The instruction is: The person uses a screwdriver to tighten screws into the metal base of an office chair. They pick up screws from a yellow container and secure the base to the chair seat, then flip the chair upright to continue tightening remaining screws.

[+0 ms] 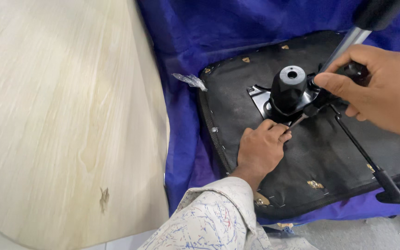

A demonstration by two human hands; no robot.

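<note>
Right hand (385, 90) grips a thin tool at the stiff, heavy-looking chair mechanism (287, 92); left hand (261, 148), fingers curled, pins the tool's tip just below

Left sleeve (214, 215): white fabric, blue scribble lines, few red marks; 2 bare hands, no gloves.

Left side: I am seeing a pale, wood-grain laminate tabletop with a rounded edge (61, 125) filling most of the view.
Covering: a deep blue cloth sheet (195, 32) is lying draped beside that tabletop, creasing as it falls.
Floor: a strip of grey, speckled floor (348, 234) is showing at the lower right.
Light: even, soft light is falling across everything, casting only faint shadows.
</note>
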